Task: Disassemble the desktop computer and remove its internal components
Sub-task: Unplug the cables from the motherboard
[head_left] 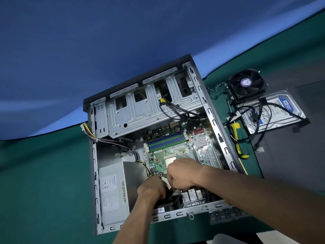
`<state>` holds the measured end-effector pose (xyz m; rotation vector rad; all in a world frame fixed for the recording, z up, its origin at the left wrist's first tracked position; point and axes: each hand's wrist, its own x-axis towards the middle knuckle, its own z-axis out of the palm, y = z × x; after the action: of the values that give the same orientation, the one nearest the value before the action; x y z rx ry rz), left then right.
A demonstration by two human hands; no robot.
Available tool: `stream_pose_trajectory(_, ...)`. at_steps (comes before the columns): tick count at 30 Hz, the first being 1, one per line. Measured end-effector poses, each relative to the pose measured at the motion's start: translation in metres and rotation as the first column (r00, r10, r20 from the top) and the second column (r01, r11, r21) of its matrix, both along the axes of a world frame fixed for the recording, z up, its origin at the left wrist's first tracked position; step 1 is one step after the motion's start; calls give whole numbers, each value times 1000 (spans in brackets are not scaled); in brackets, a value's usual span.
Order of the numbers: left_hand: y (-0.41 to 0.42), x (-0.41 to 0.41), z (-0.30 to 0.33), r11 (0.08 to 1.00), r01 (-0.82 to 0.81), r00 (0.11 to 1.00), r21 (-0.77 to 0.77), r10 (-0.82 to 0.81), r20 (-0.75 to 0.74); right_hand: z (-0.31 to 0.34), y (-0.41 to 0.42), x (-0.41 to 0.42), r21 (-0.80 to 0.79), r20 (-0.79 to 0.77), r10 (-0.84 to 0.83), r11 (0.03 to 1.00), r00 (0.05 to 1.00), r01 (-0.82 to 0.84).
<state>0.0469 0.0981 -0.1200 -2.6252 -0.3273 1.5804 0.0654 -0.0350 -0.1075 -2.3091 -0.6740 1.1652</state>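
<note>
1. Head view: desktop computer case (218, 136) lying open on its side on a green mat (44, 182), side panel off, interior facing up.
2. Motherboard (175, 148) seated in the right half of the case, blue memory slots (167, 140) near its far edge.
3. Power supply (112, 192) sitting in the near-left corner of the case, label facing up, yellow and black wires (146, 169) running from it toward the board.
4. Left hand (152, 188) curled at the board's near edge, fingers closed around something at a white connector (166, 182); exact grip hidden.
5. Right hand (182, 174) fisted just beside the left, touching it, pinching the same white connector from the other side.
6. Drive cage (149, 110) spanning the far side of the case, a black cable with a yellow plug (162, 101) hanging across it.
7. Cooler fan (247, 84) resting on the mat to the right of the case, well apart from both hands.
8. Hard drive (274, 113) lying just beside the fan, black cables (246, 113) looped over it.
9. Screwdriver (236, 132) with a yellow and green handle lying between the case and the hard drive.
</note>
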Motion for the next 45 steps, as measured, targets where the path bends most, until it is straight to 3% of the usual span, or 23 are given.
stream_pose_trajectory(6, 3, 8, 26, 993, 58, 996, -104, -50, 73, -5, 4, 5, -146, 129, 27, 989, 991, -8)
stream_pose_trajectory(11, -1, 24, 46, 944, -136, 977, -302, 178, 117, -3, 7, 0, -185, 94, 21, 983, 995, -4)
stream_pose_trajectory(16, -9, 22, 55, 765, -234, 893, -600, 413, 178, -1, 2, 15, -135, 114, -154, 976, 982, 169)
stream_pose_trajectory(22, 8, 7, 58, 853, -51, 843, -520, 315, 435, -1, 2, 21, 35, 55, -372, 928, 926, 371)
stream_pose_trajectory(26, 8, 3, 55, 902, -13, 754, -432, 293, 588, 3, 2, 23, 202, 11, -482, 859, 876, 470)
stream_pose_trajectory(31, 3, 3, 51, 965, 17, 923, -260, 85, 376, 5, 1, 21, 176, 50, -563, 818, 825, 547)
stream_pose_trajectory(36, -1, 0, 39, 990, 9, 994, -138, 6, 110, 6, -3, 28, 340, -54, -811, 534, 583, 774)
stream_pose_trajectory(41, -3, 3, 16, 991, 113, 992, -66, -117, -54, 3, 0, 25, 202, 156, -639, 767, 754, 609)
stream_pose_trajectory(45, -6, 9, 3, 989, 135, 982, -68, -143, -124, -2, 1, 25, 137, 149, -550, 835, 822, 533)
